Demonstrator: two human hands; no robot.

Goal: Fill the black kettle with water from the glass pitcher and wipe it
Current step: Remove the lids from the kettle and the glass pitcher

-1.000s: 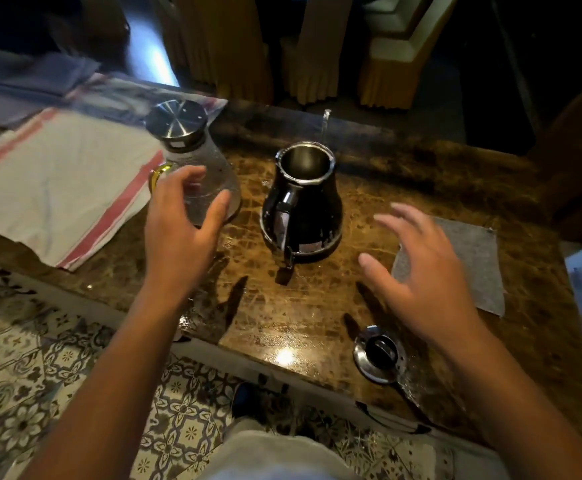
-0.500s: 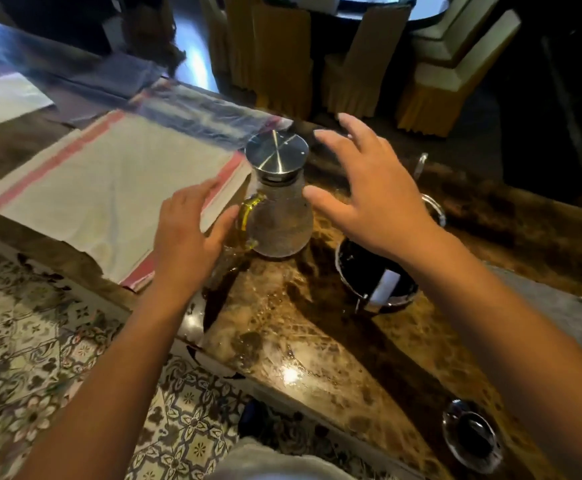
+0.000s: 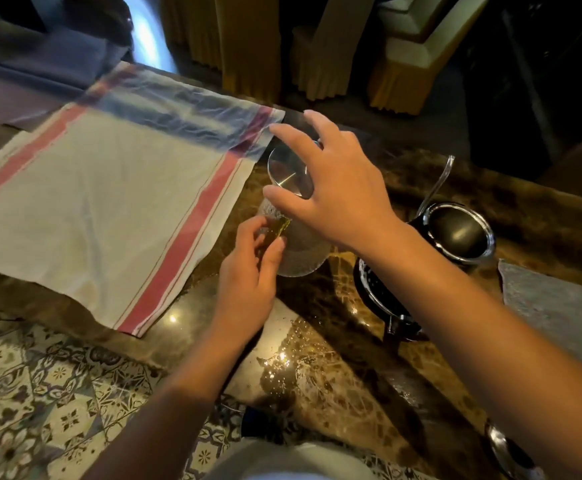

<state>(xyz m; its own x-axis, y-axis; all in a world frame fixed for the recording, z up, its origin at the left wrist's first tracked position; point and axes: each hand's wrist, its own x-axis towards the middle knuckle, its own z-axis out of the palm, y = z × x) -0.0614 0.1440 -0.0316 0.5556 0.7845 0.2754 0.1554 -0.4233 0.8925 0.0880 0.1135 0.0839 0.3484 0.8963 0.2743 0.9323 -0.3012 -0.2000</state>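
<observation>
1. On the marble table (image 3: pixel 334 382), between the striped cloth (image 3: pixel 116 209) at left and the black kettle (image 3: pixel 455 237) at right, stands the glass pitcher (image 3: pixel 303 258); its steel lid (image 3: pixel 287 171) is on, the kettle's mouth open.
2. My left hand (image 3: pixel 248 282) curls its fingers at the pitcher's yellow handle (image 3: pixel 279 228), closing but, I judge, not yet firmly gripping; my right hand (image 3: pixel 338 188) spreads loose over the lid, holding nothing.
3. Step in hand: taking up the pitcher; next I must take off the lid, lift, and tilt toward the kettle's mouth.
</observation>
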